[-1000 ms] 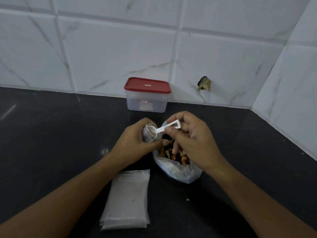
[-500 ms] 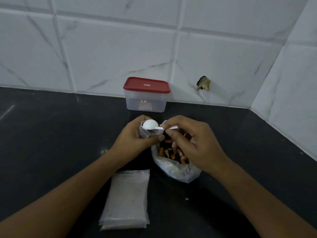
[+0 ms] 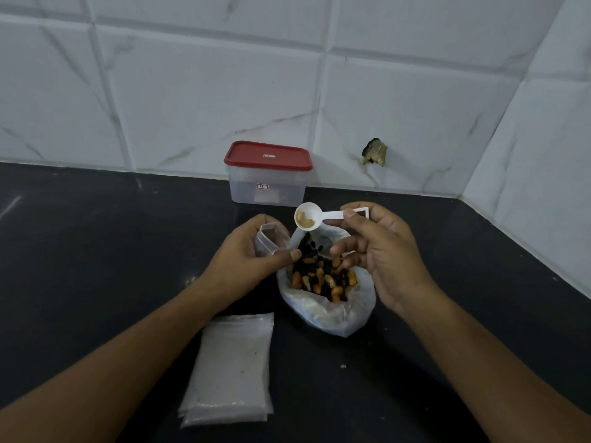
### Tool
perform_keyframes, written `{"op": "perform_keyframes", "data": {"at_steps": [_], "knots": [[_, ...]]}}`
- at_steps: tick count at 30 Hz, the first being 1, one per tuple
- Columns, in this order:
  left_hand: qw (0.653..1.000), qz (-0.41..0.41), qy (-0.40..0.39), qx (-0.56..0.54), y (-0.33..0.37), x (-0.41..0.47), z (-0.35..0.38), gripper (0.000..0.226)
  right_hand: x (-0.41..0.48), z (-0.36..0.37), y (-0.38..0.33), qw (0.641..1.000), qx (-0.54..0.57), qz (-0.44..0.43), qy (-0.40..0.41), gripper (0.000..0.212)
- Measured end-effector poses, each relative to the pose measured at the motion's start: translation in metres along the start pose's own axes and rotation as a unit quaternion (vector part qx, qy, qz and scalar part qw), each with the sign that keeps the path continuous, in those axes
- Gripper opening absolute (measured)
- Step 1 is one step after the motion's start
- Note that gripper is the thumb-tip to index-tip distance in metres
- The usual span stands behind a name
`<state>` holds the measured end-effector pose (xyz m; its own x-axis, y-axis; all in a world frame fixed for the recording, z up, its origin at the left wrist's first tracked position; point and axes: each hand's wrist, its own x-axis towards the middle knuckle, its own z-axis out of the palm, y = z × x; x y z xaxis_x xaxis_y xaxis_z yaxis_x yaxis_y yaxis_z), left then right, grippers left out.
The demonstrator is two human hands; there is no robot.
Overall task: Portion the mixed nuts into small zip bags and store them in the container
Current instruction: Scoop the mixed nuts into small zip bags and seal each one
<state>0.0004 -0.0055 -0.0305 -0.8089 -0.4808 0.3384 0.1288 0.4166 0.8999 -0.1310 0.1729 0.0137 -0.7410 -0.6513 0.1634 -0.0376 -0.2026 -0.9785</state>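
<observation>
Head view: left hand (image 3: 246, 260) grips a small zip bag (image 3: 269, 240), mouth held open, fingers curled round it. Right hand (image 3: 380, 251) pinches the handle of a white scoop (image 3: 308, 216) holding a few pale nuts, above the open bag of mixed nuts (image 3: 326, 292) on the black counter (image 3: 96, 251). Stack of empty zip bags (image 3: 232, 369) near left. Red-lidded container (image 3: 268, 174) far, against the tiled wall (image 3: 192, 91), lid on.
</observation>
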Motion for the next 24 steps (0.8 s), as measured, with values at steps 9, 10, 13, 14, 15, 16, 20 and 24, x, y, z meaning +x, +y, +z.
{"op": "perform_keyframes", "data": {"at_steps": [9, 10, 13, 14, 15, 16, 20, 24], "knots": [[0.999, 0.012, -0.005, 0.043, 0.002, -0.001, 0.000, 0.025, 0.008, -0.033, -0.013, 0.944, -0.298, -0.142, -0.016, 0.007], [0.999, 0.016, -0.003, 0.052, 0.002, -0.001, 0.000, 0.024, 0.008, -0.036, -0.012, 0.923, -0.352, -0.153, -0.025, 0.008], [0.997, 0.023, 0.000, 0.075, 0.001, -0.001, 0.000, 0.025, 0.010, -0.040, -0.006, 0.868, -0.464, -0.169, -0.048, 0.010], [0.997, 0.023, 0.001, 0.079, 0.001, -0.001, 0.000, 0.025, 0.011, -0.042, -0.004, 0.851, -0.493, -0.172, -0.053, 0.010], [0.996, 0.023, 0.002, 0.083, 0.000, -0.001, -0.001, 0.025, 0.012, -0.043, -0.003, 0.839, -0.513, -0.171, -0.057, 0.010], [0.996, 0.023, 0.003, 0.086, 0.001, -0.001, -0.001, 0.025, 0.013, -0.043, -0.002, 0.834, -0.522, -0.169, -0.061, 0.010], [0.996, 0.020, 0.000, 0.092, 0.001, -0.001, -0.001, 0.025, 0.013, -0.040, -0.004, 0.879, -0.450, -0.149, -0.051, 0.012], [0.995, 0.022, 0.001, 0.095, 0.002, -0.001, 0.000, 0.024, 0.011, -0.039, -0.007, 0.894, -0.421, -0.146, -0.047, 0.013]]}}
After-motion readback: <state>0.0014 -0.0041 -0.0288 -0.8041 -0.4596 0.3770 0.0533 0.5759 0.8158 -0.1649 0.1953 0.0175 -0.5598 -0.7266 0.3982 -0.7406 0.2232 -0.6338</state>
